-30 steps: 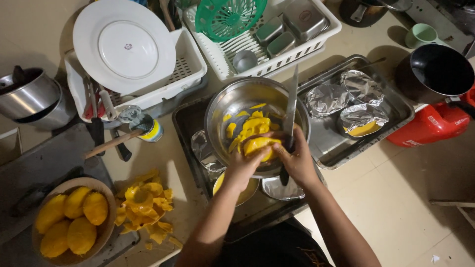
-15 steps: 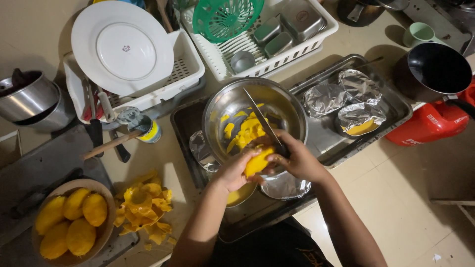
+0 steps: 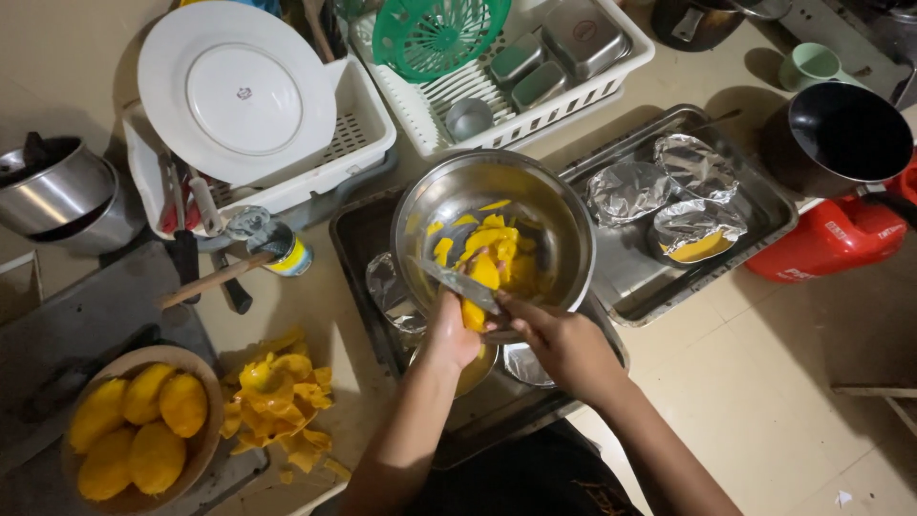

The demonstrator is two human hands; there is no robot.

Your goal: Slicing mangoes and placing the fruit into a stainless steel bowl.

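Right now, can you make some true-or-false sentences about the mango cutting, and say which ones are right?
1. The right hand holds a knife. True.
2. The left hand holds a peeled mango over the steel bowl. True.
3. The wooden bowl is full of apples. False: it holds peeled mangoes.
4. The mango peels lie inside the steel bowl. False: they are piled beside the wooden bowl.
5. A white plate sits in a dish rack. True.

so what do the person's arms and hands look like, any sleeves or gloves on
Both arms are bare as far up as the view shows, with no sleeves in sight. The left hand and right hand wear no gloves, and no rings, watch or bands show. Near the bottom edge sits dark clothing on the body.
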